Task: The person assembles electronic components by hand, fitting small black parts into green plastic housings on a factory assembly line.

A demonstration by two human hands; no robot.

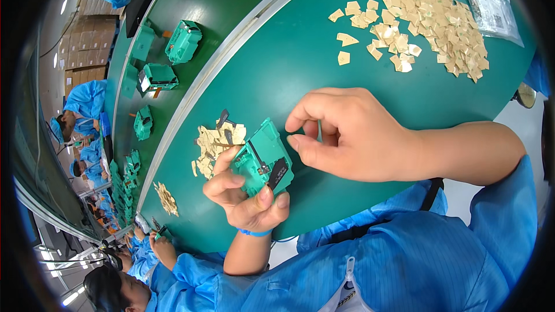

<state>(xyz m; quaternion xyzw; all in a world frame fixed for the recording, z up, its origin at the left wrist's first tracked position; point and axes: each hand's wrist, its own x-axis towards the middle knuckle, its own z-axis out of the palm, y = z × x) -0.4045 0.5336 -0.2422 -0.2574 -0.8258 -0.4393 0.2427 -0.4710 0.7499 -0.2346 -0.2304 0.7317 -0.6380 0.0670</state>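
Note:
In my left hand I hold a green plastic housing, tilted, with the fingers around its left side and the thumb at its lower edge. A black flat piece with pale print lies against the housing by my left thumb. My right hand hovers just right of the housing, apart from it. Its thumb and index finger are curled into a pinch; anything between the tips is too small to make out. Behind the left hand lies a small heap of tan pieces with black parts on it.
A large heap of tan flat pieces spreads at the far right, beside a clear plastic bag. Another small tan heap lies left. Beyond a metal rail, several green housings stand on a green belt. Co-workers in blue sit along the left.

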